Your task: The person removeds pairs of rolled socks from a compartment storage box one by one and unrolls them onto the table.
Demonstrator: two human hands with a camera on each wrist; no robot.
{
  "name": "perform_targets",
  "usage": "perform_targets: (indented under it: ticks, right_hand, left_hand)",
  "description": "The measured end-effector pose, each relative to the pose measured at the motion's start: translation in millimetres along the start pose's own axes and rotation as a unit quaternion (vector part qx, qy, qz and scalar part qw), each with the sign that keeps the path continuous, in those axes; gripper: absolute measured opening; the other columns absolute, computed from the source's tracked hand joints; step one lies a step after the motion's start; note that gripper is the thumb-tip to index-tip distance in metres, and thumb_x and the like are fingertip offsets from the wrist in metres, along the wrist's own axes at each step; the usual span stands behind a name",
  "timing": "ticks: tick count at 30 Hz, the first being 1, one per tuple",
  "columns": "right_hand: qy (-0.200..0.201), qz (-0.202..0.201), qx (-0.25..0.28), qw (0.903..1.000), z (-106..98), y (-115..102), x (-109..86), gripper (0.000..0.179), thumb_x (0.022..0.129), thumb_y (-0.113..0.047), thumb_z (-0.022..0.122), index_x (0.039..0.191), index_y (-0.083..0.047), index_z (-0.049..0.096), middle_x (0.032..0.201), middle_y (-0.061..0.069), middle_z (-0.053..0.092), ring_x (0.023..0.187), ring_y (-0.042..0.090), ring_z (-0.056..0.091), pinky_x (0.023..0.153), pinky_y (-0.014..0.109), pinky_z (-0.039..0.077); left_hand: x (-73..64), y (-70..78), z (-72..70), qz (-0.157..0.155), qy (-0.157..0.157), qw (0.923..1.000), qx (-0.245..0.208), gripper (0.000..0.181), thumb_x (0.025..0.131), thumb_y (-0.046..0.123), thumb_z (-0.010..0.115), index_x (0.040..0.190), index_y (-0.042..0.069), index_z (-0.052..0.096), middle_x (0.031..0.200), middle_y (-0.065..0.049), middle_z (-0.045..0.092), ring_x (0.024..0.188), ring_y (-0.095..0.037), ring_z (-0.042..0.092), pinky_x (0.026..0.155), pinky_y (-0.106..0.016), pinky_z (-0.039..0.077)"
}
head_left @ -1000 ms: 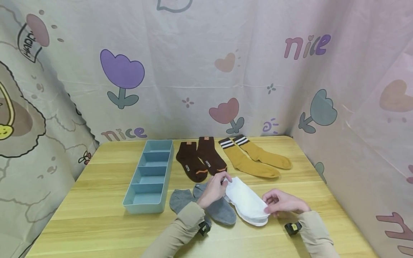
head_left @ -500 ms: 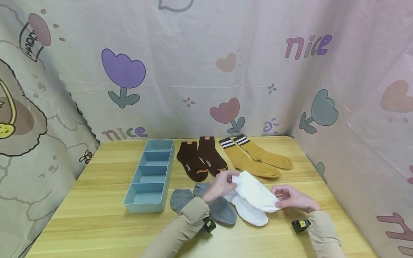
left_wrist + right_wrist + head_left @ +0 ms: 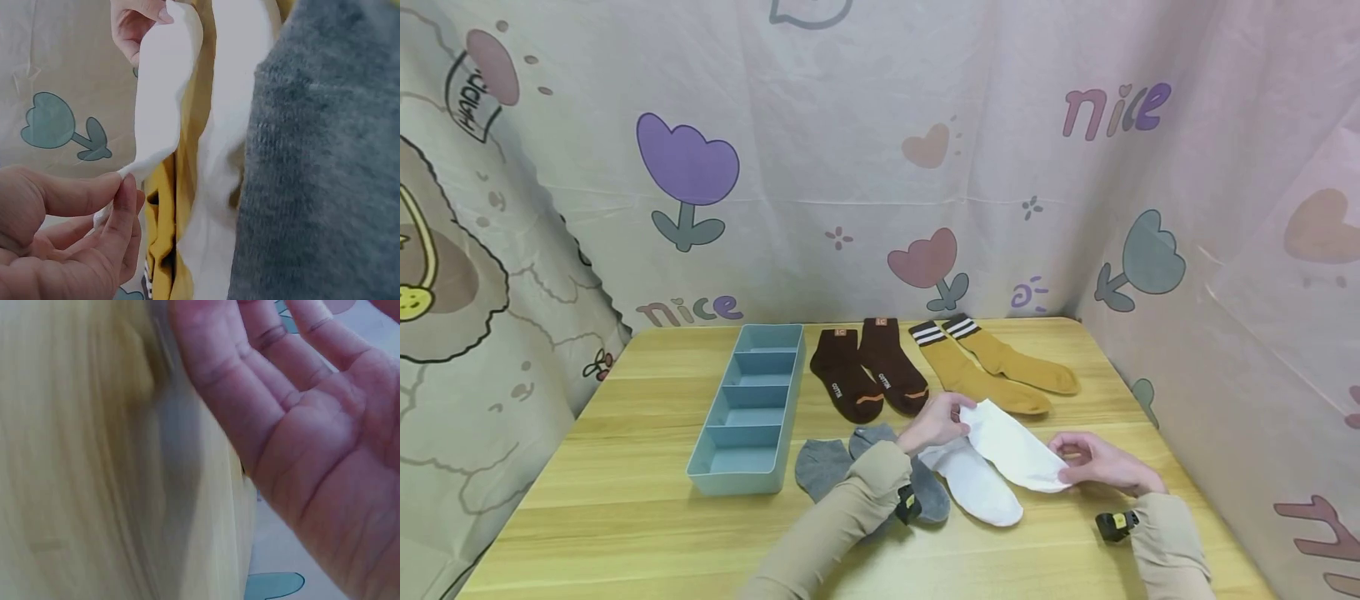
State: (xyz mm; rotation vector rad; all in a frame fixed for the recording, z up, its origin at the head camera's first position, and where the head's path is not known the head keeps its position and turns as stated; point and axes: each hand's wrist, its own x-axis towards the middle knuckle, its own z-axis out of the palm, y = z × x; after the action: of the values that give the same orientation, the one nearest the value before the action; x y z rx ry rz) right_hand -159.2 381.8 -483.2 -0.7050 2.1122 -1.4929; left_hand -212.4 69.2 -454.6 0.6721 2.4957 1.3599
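Note:
Two white socks are in front of me. One white sock point(image 3: 1011, 450) is stretched between both hands, raised a little above the table. My left hand point(image 3: 937, 421) pinches its cuff end between thumb and finger, clearest in the left wrist view. At the toe end, my right hand point(image 3: 1101, 463) pinches the fabric; the right wrist view shows mostly the palm point(image 3: 325, 437). The other white sock point(image 3: 981, 487) lies flat on the table, just left of the raised one. Beneath my left forearm lies a pair of grey socks point(image 3: 823, 467), partly hidden by the sleeve.
A blue-grey box point(image 3: 737, 483) with several compartments stands on the left of the wooden table point(image 3: 617, 500). Dark brown socks point(image 3: 842, 371) and mustard yellow socks point(image 3: 1015, 367) lie along the back. A printed curtain point(image 3: 820, 167) rises behind the table.
Both hands have moved right with the upper white sock, lifting it off the other one. The lower white sock now lies uncovered in the same spot.

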Motion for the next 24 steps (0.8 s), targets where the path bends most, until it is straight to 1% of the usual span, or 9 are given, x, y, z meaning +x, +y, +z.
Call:
perform_targets:
  ticks: [3,5,7,9,11,15,19,22,24]
  right_hand:
    - [0.003,0.009,-0.022,0.9997,-1.4,1.3,-2.0,0.032,0.087,0.003,0.065,0.112,0.017,0.051,0.104,-0.012,0.068,0.096,0.001,0.064,0.081,0.02,0.053]
    - [0.004,0.02,-0.027,0.9994,-2.2,1.1,-2.9,0.034,0.087,0.003,0.064,0.114,0.018,0.051,0.102,-0.009,0.068,0.09,0.002,0.064,0.075,0.022,0.055]
    - [0.01,0.035,-0.033,0.9988,-2.7,0.1,-3.0,0.036,0.087,0.003,0.064,0.117,0.018,0.05,0.1,-0.004,0.068,0.084,0.004,0.064,0.067,0.023,0.056]
    - [0.021,0.051,-0.039,0.9977,-2.9,-0.8,-2.3,0.038,0.087,0.003,0.063,0.119,0.018,0.05,0.098,0.001,0.067,0.078,0.006,0.063,0.059,0.025,0.056]
    - [0.036,0.064,-0.053,0.9959,-2.6,-2.0,-1.6,0.041,0.085,0.003,0.064,0.121,0.017,0.05,0.098,0.005,0.066,0.075,0.007,0.063,0.056,0.025,0.055]
    - [0.055,0.079,-0.066,0.9931,-1.5,-2.6,0.1,0.043,0.083,0.005,0.064,0.123,0.016,0.051,0.1,0.01,0.066,0.077,0.007,0.064,0.057,0.025,0.054]
    - [0.067,0.081,-0.091,0.9903,-1.4,-2.4,0.8,0.044,0.082,0.004,0.067,0.122,0.013,0.054,0.103,0.013,0.067,0.084,0.004,0.063,0.067,0.022,0.054]
    - [0.077,0.074,-0.118,0.9873,-1.2,-3.1,-0.2,0.043,0.082,0.0,0.071,0.121,0.011,0.057,0.102,0.012,0.067,0.084,0.001,0.061,0.071,0.02,0.052]
    - [0.091,0.064,-0.132,0.985,-0.5,-4.6,-1.7,0.042,0.082,-0.002,0.073,0.12,0.01,0.058,0.1,0.012,0.067,0.081,0.001,0.058,0.068,0.02,0.049]
  left_hand:
    - [5.9,-1.1,5.4,0.002,-0.012,0.9999,0.007,0.039,0.079,-0.01,0.068,0.117,-0.004,0.07,0.076,-0.004,0.055,0.069,-0.009,0.046,0.063,-0.016,0.035]
    - [8.4,-1.2,8.0,-0.001,-0.022,0.9995,0.023,0.04,0.079,-0.009,0.068,0.118,-0.003,0.07,0.072,0.001,0.049,0.066,-0.008,0.043,0.061,-0.016,0.033]
    - [9.7,-1.4,9.8,0.0,-0.031,0.9983,0.05,0.04,0.081,-0.007,0.067,0.121,-0.002,0.07,0.075,-0.001,0.053,0.068,-0.009,0.043,0.063,-0.017,0.034]
    - [10.1,-1.3,11.0,-0.001,-0.043,0.9958,0.08,0.04,0.084,-0.005,0.066,0.124,-0.001,0.068,0.084,-0.006,0.061,0.073,-0.01,0.045,0.067,-0.017,0.037]
    - [10.3,-0.7,12.2,0.003,-0.052,0.9932,0.104,0.04,0.087,-0.002,0.064,0.127,-0.001,0.067,0.103,-0.011,0.069,0.083,-0.013,0.052,0.075,-0.018,0.043]
    - [11.7,-1.6,15.0,0.012,-0.064,0.9907,0.119,0.038,0.09,0.001,0.06,0.128,-0.004,0.065,0.13,-0.015,0.068,0.11,-0.019,0.064,0.096,-0.023,0.05]
    - [11.1,-3.3,16.0,0.012,-0.076,0.9903,0.115,0.039,0.093,0.005,0.059,0.131,-0.006,0.062,0.138,-0.017,0.063,0.13,-0.027,0.059,0.108,-0.032,0.048]
    - [8.7,-4.1,15.0,0.013,-0.082,0.9907,0.108,0.043,0.094,0.007,0.058,0.135,-0.006,0.059,0.141,-0.018,0.061,0.134,-0.028,0.056,0.112,-0.034,0.045]
    - [6.6,-4.0,12.8,0.012,-0.085,0.9915,0.098,0.047,0.094,0.008,0.058,0.139,-0.005,0.055,0.142,-0.018,0.06,0.132,-0.027,0.057,0.112,-0.033,0.045]
